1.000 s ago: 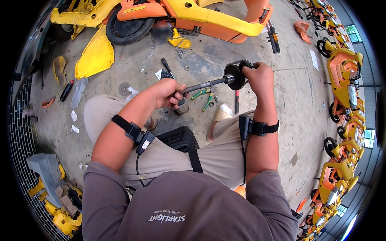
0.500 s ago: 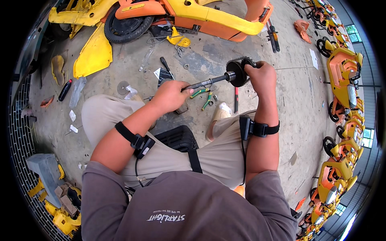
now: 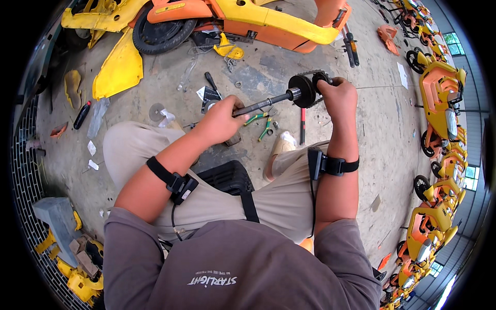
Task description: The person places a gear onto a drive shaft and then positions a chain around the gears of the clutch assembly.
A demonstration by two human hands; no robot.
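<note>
My left hand (image 3: 221, 120) is closed around the near end of a grey metal shaft (image 3: 264, 104), which slants up to the right above the floor. On the shaft's far end sits a round black disc (image 3: 300, 92) with chain-like toothed edging at its rim. My right hand (image 3: 339, 97) pinches a smaller dark round part (image 3: 320, 79) at the disc's right side; its fingertips are partly hidden. Below the shaft lie pliers (image 3: 265, 128) with green-and-yellow handles and a red-and-black handled tool (image 3: 303, 121). A black-handled screwdriver (image 3: 211, 80) lies beyond my left hand.
A yellow-and-orange scooter body (image 3: 279, 28) lies ahead, with a black wheel (image 3: 161, 40) and a yellow panel (image 3: 118, 67). A dark bottle (image 3: 82, 115) lies at left. Scooters (image 3: 439, 98) line the right side. A black slatted seat (image 3: 232, 174) is between my legs.
The small dark part in my right hand has turned and shifted slightly, so more of its face shows. The disc and shaft have moved a little left; both hands keep their hold.
</note>
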